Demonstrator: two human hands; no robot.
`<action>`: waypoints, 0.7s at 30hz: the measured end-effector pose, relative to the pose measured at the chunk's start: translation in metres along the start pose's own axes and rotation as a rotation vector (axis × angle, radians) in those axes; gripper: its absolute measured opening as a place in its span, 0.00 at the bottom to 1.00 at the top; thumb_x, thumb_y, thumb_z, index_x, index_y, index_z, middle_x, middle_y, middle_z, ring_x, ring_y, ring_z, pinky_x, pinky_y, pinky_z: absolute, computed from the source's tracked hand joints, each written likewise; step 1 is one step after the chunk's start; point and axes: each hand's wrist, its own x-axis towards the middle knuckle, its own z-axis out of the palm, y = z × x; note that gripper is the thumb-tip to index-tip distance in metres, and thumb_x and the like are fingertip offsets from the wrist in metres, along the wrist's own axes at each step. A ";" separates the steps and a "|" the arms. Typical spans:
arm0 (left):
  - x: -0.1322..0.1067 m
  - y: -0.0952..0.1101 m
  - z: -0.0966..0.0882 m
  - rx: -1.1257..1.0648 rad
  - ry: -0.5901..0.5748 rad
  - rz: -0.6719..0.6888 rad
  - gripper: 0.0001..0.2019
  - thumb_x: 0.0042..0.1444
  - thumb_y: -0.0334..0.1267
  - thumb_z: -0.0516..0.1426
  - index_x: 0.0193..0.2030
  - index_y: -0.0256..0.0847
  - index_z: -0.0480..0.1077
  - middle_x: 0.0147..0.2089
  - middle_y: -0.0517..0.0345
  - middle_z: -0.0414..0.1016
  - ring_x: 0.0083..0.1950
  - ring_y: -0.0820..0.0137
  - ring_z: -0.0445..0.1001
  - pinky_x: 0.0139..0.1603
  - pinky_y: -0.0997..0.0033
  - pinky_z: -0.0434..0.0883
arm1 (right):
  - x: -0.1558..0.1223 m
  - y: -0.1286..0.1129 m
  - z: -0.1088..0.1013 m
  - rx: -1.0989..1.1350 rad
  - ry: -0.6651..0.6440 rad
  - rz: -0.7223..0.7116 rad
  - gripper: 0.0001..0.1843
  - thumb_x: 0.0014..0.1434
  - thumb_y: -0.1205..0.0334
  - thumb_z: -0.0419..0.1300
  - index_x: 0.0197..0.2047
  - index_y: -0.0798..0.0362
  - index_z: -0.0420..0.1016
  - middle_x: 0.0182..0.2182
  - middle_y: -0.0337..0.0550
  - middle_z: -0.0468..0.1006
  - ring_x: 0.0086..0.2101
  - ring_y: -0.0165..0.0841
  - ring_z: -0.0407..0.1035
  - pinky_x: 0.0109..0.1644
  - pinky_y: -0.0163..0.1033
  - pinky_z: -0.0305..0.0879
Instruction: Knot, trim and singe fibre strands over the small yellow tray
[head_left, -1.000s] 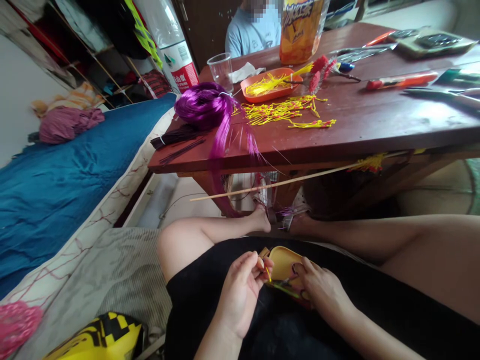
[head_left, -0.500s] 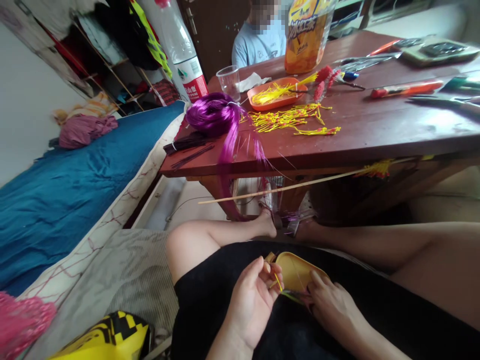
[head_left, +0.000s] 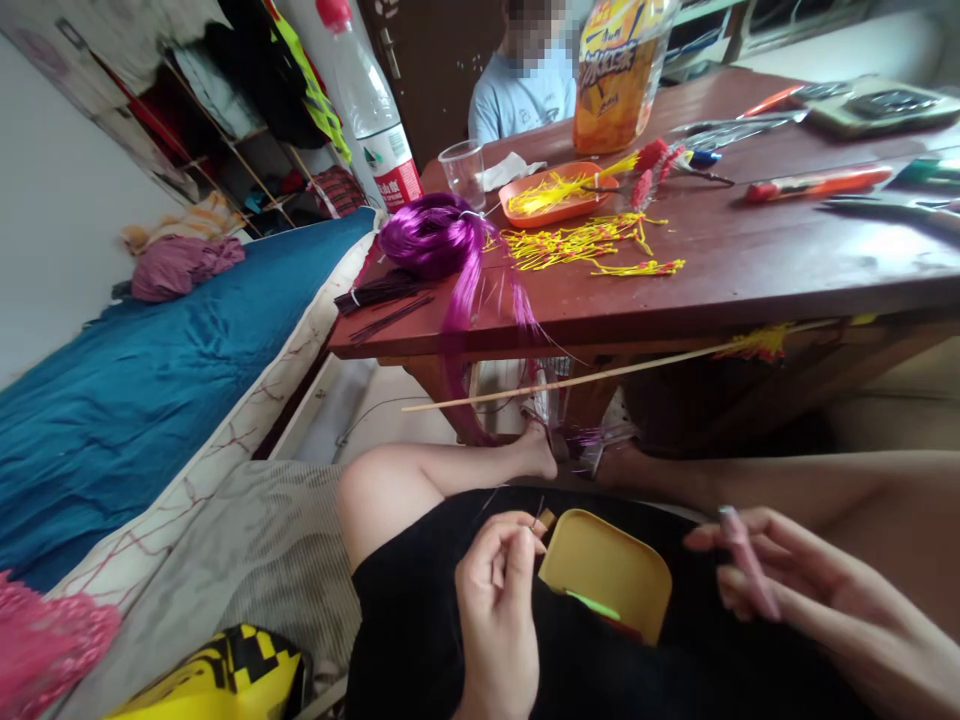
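My left hand (head_left: pixel 499 590) is closed in a pinch on a thin dark wire-like stem (head_left: pixel 539 510), whose lower end is hidden by the fingers. A small brown piece (head_left: pixel 547 519) shows just beyond those fingertips. Beside this hand, a shallow yellow tray (head_left: pixel 649 570) rests on my lap. A bright green strip (head_left: pixel 595 604) lies at its near side. My right hand (head_left: pixel 810 580), off to the right of the tray, holds a pink pen-shaped tool (head_left: pixel 751 570) with a silvery end. That tool is slightly blurred.
Ahead stands a red-brown table (head_left: pixel 720 255) with a purple fibre bundle (head_left: pixel 431 235), yellow stamen-like strands (head_left: pixel 562 243), an orange tray (head_left: pixel 551 215) and a tea bottle (head_left: pixel 619 85). A thin stick (head_left: pixel 555 383) juts out below its edge. Another person (head_left: pixel 521 100) sits opposite.
My right hand has moved away from the left hand to the right, carrying the pink tool off the tray. The left hand has turned, and the yellow strand at its fingers no longer shows.
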 end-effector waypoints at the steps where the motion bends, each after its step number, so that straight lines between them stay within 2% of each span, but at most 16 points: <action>1: 0.002 0.003 -0.002 0.176 -0.019 0.122 0.07 0.50 0.37 0.60 0.23 0.41 0.73 0.32 0.53 0.73 0.38 0.64 0.67 0.42 0.72 0.60 | -0.004 -0.013 0.005 0.118 -0.062 0.015 0.17 0.44 0.48 0.64 0.35 0.47 0.73 0.30 0.44 0.76 0.22 0.33 0.65 0.24 0.38 0.63; 2: 0.005 0.006 -0.003 0.338 -0.051 0.199 0.06 0.50 0.35 0.60 0.23 0.42 0.74 0.31 0.53 0.73 0.38 0.64 0.67 0.43 0.71 0.59 | -0.006 -0.025 0.012 0.203 -0.072 0.004 0.17 0.45 0.47 0.64 0.36 0.46 0.72 0.31 0.44 0.75 0.22 0.32 0.64 0.24 0.37 0.62; 4: 0.009 0.010 -0.006 0.589 -0.177 0.246 0.07 0.49 0.33 0.60 0.21 0.44 0.74 0.27 0.54 0.72 0.35 0.63 0.65 0.42 0.70 0.57 | -0.007 -0.043 0.032 0.298 -0.147 -0.046 0.17 0.44 0.47 0.65 0.33 0.47 0.70 0.32 0.43 0.75 0.21 0.28 0.61 0.25 0.36 0.62; 6: 0.009 0.010 -0.008 0.691 -0.348 0.182 0.08 0.49 0.32 0.59 0.21 0.44 0.73 0.26 0.55 0.72 0.33 0.64 0.65 0.40 0.70 0.56 | -0.001 -0.049 0.052 0.357 -0.206 -0.073 0.18 0.44 0.46 0.66 0.31 0.49 0.67 0.31 0.40 0.74 0.19 0.24 0.58 0.22 0.33 0.58; 7: 0.007 0.009 -0.008 0.671 -0.420 0.118 0.08 0.50 0.33 0.59 0.21 0.43 0.73 0.27 0.54 0.72 0.33 0.64 0.66 0.39 0.70 0.57 | 0.003 -0.048 0.060 0.363 -0.225 -0.074 0.19 0.43 0.47 0.67 0.31 0.49 0.65 0.29 0.38 0.72 0.18 0.23 0.56 0.21 0.31 0.56; 9: 0.002 0.003 -0.007 0.492 -0.471 -0.053 0.09 0.52 0.36 0.57 0.22 0.40 0.72 0.26 0.55 0.72 0.32 0.65 0.66 0.38 0.70 0.58 | 0.009 -0.038 0.070 0.356 -0.268 -0.063 0.20 0.45 0.47 0.66 0.30 0.50 0.63 0.24 0.33 0.67 0.18 0.22 0.55 0.19 0.29 0.53; 11: -0.004 -0.006 -0.005 0.169 -0.435 -0.272 0.12 0.53 0.39 0.57 0.21 0.38 0.71 0.24 0.56 0.70 0.30 0.68 0.66 0.36 0.71 0.59 | 0.012 -0.023 0.072 0.357 -0.305 -0.021 0.19 0.47 0.48 0.65 0.31 0.50 0.62 0.22 0.31 0.66 0.17 0.22 0.54 0.19 0.28 0.51; 14: -0.007 -0.018 -0.001 -0.281 -0.375 -0.567 0.13 0.47 0.41 0.61 0.20 0.36 0.68 0.23 0.57 0.70 0.26 0.72 0.66 0.32 0.73 0.60 | 0.008 -0.005 0.069 0.415 -0.309 0.044 0.19 0.47 0.49 0.65 0.31 0.50 0.62 0.24 0.33 0.69 0.19 0.22 0.56 0.21 0.28 0.53; 17: -0.006 -0.025 0.002 -0.415 -0.343 -0.705 0.13 0.42 0.40 0.65 0.19 0.34 0.68 0.22 0.56 0.71 0.24 0.74 0.67 0.29 0.75 0.61 | 0.004 0.003 0.069 0.508 -0.299 0.050 0.17 0.47 0.52 0.67 0.32 0.50 0.63 0.23 0.32 0.68 0.21 0.23 0.58 0.24 0.29 0.56; 21: -0.006 -0.028 0.004 -0.424 -0.322 -0.787 0.12 0.45 0.39 0.63 0.20 0.33 0.68 0.23 0.54 0.72 0.23 0.74 0.69 0.27 0.75 0.63 | 0.005 0.009 0.074 0.585 -0.294 0.062 0.14 0.50 0.57 0.66 0.34 0.51 0.65 0.23 0.31 0.68 0.21 0.23 0.58 0.24 0.28 0.57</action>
